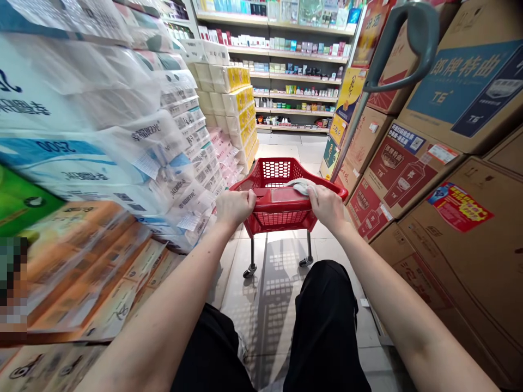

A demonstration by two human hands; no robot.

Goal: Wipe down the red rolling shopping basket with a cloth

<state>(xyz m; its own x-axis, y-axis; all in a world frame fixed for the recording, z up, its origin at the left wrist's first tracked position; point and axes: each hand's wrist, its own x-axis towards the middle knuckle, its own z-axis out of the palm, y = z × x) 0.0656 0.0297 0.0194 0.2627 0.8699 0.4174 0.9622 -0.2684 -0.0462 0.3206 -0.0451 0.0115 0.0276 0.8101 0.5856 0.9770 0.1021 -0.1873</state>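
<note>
A red plastic shopping cart [286, 213] stands straight in front of me on its small wheels. My left hand [236, 208] is wrapped round the left end of its handle. On the right end of the same handle, my right hand [327, 206] is closed, and a whitish cloth [301, 186] is pinned under or beside its fingers, spilling over the bar. Through the lattice of the basket the floor shows; what else lies inside is mostly hidden behind the handle.
Plastic-wrapped paper packs [163, 141] are stacked along the left, with orange packs [93, 256] lower down. Cardboard cartons [461, 207] rise on the right, near a grey-handled pole [351, 130]. Shelves [294, 79] of small goods close the far end of the tiled aisle [273, 305].
</note>
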